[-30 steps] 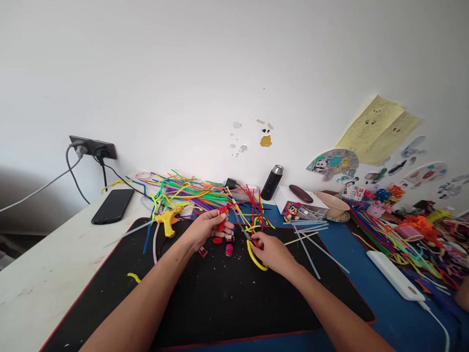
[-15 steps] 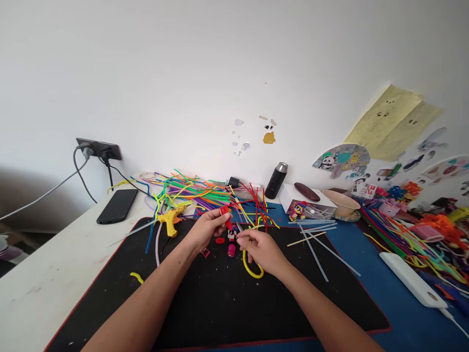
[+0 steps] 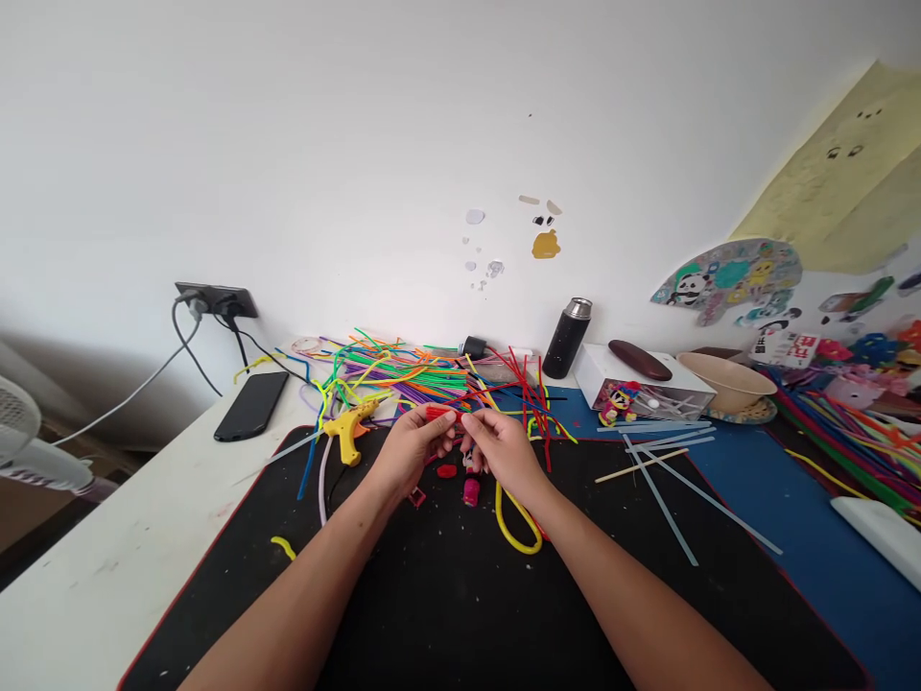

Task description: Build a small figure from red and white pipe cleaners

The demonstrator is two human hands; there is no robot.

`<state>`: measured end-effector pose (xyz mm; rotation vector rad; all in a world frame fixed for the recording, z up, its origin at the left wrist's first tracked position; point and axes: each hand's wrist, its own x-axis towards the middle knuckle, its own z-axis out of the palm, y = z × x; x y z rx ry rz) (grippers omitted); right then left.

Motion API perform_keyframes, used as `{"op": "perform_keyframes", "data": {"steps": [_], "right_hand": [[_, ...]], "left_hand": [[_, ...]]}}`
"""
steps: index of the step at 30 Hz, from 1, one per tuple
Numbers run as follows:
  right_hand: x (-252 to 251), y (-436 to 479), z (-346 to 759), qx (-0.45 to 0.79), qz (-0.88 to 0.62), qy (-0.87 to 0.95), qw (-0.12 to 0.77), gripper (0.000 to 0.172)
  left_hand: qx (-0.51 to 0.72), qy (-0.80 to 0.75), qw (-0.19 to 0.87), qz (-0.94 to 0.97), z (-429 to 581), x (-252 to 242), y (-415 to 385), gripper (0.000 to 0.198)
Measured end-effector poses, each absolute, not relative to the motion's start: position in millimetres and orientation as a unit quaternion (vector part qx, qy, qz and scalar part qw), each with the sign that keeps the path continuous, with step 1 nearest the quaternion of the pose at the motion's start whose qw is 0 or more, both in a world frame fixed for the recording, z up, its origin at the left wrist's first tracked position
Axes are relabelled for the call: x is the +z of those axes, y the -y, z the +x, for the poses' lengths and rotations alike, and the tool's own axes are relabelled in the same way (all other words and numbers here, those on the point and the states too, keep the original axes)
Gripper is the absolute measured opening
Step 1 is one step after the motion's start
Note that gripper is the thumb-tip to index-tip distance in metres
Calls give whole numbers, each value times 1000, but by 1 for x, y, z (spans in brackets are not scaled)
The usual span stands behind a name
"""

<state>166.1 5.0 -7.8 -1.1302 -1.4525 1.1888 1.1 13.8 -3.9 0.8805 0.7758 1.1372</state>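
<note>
Over the far part of the black mat (image 3: 460,595), my left hand (image 3: 412,443) pinches a small red fuzzy strip (image 3: 437,412), like flattened pipe cleaner. My right hand (image 3: 505,451) meets it fingertip to fingertip, its thumb and fingers closed at the strip's right end. The pointed metal tool seen earlier cannot be made out. Just below the hands lies a small figure with a pink base (image 3: 471,493), its upper part mostly hidden by my right fingers. Beside it are a red oval piece (image 3: 446,471) and a dark red piece (image 3: 416,497). A yellow pipe cleaner loop (image 3: 519,549) lies below my right hand.
A yellow glue gun (image 3: 348,432) lies left of my hands, near a phone (image 3: 251,407). Pipe cleaners (image 3: 410,374) pile up along the wall. A black flask (image 3: 567,341), a white box (image 3: 594,374), a finished-looking figurine (image 3: 619,403) and clear glue sticks (image 3: 662,499) are rightward.
My right hand has moved in to meet my left at the red strip. The metal tool's tip no longer shows. The view has shifted, showing a fan at left.
</note>
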Motion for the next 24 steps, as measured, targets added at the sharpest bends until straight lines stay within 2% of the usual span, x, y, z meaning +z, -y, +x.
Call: {"op": "perform_keyframes", "data": {"steps": [5, 12, 16, 20, 24], "right_hand": [[-16, -7, 168, 482, -452, 575, 482, 44], [-8, 6, 183, 453, -467, 606, 458, 37], [-4, 7, 187, 437, -478, 620, 443, 35], [-4, 5, 190, 434, -482, 625, 433, 37], [-2, 5, 191, 400, -490, 643, 431, 40]], "left_hand": [[512, -354, 669, 407, 3, -3, -12, 45], [515, -381, 642, 421, 5, -4, -11, 44], [517, -399, 573, 495, 6, -5, -10, 42], [521, -412, 512, 544, 6, -7, -9, 41], [521, -412, 520, 537, 7, -9, -9, 41]]}}
